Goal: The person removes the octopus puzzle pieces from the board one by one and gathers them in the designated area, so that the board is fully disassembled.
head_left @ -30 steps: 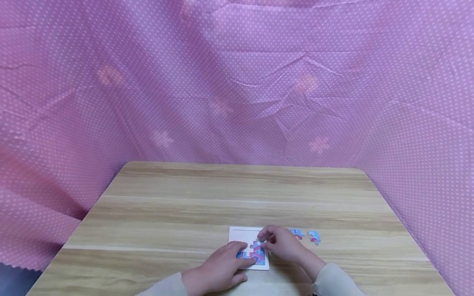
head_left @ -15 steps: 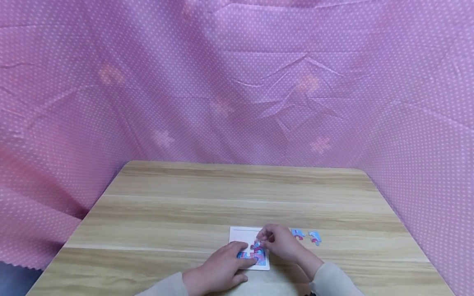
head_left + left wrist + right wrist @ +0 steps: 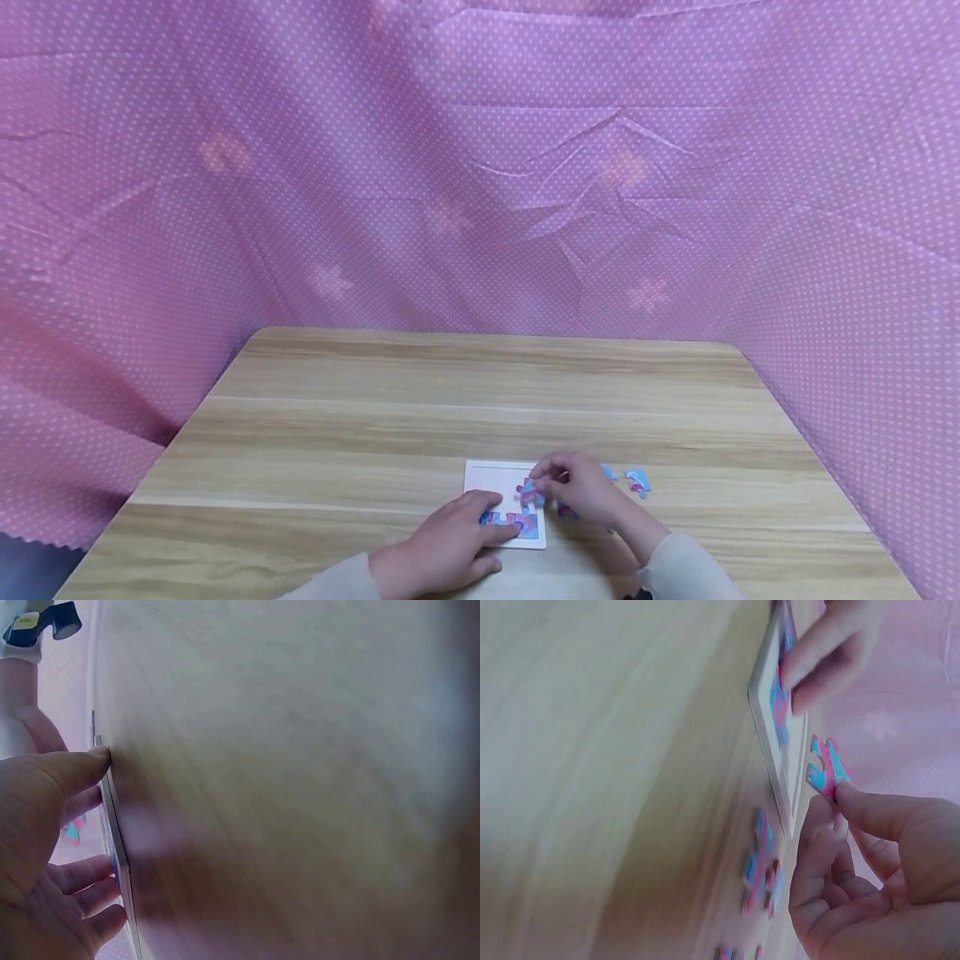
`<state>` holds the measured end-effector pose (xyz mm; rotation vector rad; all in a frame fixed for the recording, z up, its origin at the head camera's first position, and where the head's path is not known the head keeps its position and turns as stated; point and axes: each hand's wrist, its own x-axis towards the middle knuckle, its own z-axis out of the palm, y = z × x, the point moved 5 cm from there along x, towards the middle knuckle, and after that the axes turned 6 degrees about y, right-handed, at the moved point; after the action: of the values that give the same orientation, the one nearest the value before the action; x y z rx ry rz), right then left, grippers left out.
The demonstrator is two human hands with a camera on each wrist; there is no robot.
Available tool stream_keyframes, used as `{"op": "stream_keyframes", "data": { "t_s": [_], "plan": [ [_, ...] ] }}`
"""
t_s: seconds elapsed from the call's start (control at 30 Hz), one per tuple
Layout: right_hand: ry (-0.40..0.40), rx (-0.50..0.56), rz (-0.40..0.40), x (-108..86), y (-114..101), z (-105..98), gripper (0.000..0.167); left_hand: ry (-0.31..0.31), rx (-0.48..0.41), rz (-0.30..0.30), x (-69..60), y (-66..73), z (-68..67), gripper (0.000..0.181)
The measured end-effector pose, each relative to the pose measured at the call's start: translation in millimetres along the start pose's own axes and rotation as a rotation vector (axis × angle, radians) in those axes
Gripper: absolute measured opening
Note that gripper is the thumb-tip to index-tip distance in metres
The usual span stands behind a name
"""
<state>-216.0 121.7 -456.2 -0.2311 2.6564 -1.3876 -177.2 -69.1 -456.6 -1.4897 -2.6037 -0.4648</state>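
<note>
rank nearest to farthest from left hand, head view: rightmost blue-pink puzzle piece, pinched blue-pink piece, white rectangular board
1. White rectangular board: partly under left hand
2. Pinched blue-pink puzzle piece: over board's right
3. Rightmost blue-pink puzzle piece: beyond right hand

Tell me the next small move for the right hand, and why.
Probably lower the pinched puzzle piece onto the white tray, just beyond the laid pieces, to test its fit: bare space shows there, the right hand holds the piece raised, and the left hand rests on the laid pieces.
</note>
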Motion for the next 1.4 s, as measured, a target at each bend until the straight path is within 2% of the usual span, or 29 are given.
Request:
{"op": "stream_keyframes", "data": {
  "t_s": [0.17, 0.33, 0.47, 0.67, 0.9, 1.1, 1.27, 1.4],
  "plan": [
    [0.014, 0.0, 0.014, -7.8, 9, -14, 0.01, -0.02, -0.015, -0.017, 0.0, -1.3, 1.0, 0.045],
    [-0.004, 0.096, 0.039, -21.5, 18, -27, 0.014, -0.035, -0.02, -0.031, -0.3, -1.9, 1.6, 0.045],
    [0.0, 0.128, 0.052, -32.7, 27, -36, 0.015, -0.043, -0.016, -0.035, -0.7, -1.7, 2.4, 0.044],
    [0.01, 0.094, 0.05, -47.0, 38, -48, 0.013, -0.087, -0.047, -0.079, -2.1, -2.2, 4.0, 0.045],
    [0.014, 0.021, 0.067, -61.1, 49, -63, 0.013, -0.082, -0.041, -0.069, -3.5, -0.3, 3.2, 0.044],
    [-0.007, 0.04, 0.083, -67.8, 56, -78, 0.016, -0.051, -0.033, -0.043, -3.9, 1.1, 1.3, 0.043],
    [-0.009, 0.036, 0.1, -71.1, 63, -87, 0.015, -0.05, -0.029, -0.037, -3.9, 1.2, 1.1, 0.043],
    [-0.016, 0.032, 0.125, -72.6, 67, -92, 0.015, -0.069, -0.049, -0.056, -3.9, 0.1, 1.3, 0.043]
  ]
}}
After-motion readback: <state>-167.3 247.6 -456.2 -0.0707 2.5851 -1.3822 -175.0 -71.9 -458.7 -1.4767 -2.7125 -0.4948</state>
